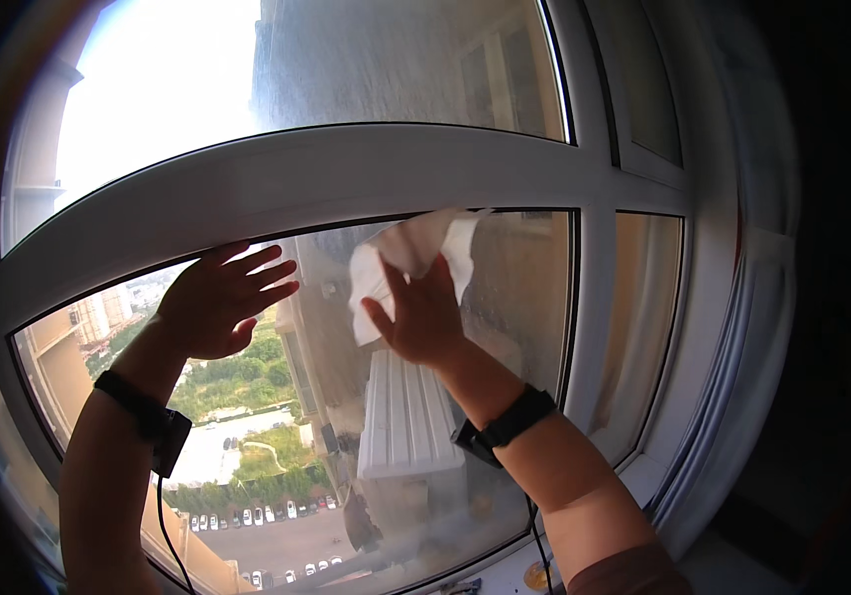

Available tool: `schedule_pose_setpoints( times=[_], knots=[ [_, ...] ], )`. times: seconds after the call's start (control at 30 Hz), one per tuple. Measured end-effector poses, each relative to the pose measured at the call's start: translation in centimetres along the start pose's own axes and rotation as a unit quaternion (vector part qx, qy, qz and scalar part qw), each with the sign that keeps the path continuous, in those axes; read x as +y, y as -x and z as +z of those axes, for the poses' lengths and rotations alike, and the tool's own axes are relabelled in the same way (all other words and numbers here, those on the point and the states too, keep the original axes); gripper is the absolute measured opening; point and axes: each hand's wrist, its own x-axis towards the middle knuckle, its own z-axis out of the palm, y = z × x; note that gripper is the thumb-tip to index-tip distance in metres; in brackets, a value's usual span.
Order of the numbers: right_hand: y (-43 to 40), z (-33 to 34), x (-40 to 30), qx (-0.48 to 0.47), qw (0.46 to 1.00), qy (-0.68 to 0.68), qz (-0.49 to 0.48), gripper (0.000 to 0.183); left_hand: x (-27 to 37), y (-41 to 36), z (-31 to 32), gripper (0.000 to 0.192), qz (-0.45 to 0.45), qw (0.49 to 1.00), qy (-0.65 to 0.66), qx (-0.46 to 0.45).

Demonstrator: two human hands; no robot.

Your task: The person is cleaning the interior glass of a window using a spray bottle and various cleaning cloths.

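My right hand [421,309] presses a thin white cloth or paper wipe [414,245] against the lower window pane [499,297], near its upper edge. The wipe spreads out past the fingertips, and one corner reaches up onto the white window frame [425,160]. Fingers spread and holding nothing, my left hand [224,297] is at the upper left of the same pane, its top finger near the frame's crossbar. Both wrists wear black straps with a small box, the left strap [131,405] and the right strap [518,416], each with a cable.
Beyond the glass are a white ribbed outdoor unit [410,424], building walls and parked cars [258,515] far below. A curtain [723,387] hangs at the right. On the sill lie a round yellowish object [537,576] and a small dark item [462,587].
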Motion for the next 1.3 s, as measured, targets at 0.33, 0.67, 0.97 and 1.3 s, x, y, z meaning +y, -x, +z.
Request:
schedule_pose_setpoints(
  times=[0.33, 0.67, 0.97, 1.3],
  knots=[
    [-0.1, -1.4, 7.9, 0.089, 0.995, 0.021, -0.041, 0.054, -0.2, 0.6, 1.2, 0.059, 0.021, 0.997, -0.004, 0.069],
    [1.6, -0.2, 18.4, 0.203, 0.947, 0.147, 0.203, 0.056, 0.2, -0.4, 0.6, 0.059, -0.010, 0.998, 0.027, 0.051],
    [0.9, 1.4, -5.3, 0.082, 0.989, -0.070, -0.099, 0.046, 0.1, -0.1, 1.2, 0.059, -0.015, 0.999, -0.003, 0.029],
    [3.5, -0.1, 20.3, 0.123, 0.975, 0.013, 0.184, 0.060, 0.5, -0.3, 1.0, 0.059, -0.020, 0.998, 0.006, 0.055]
  ],
)
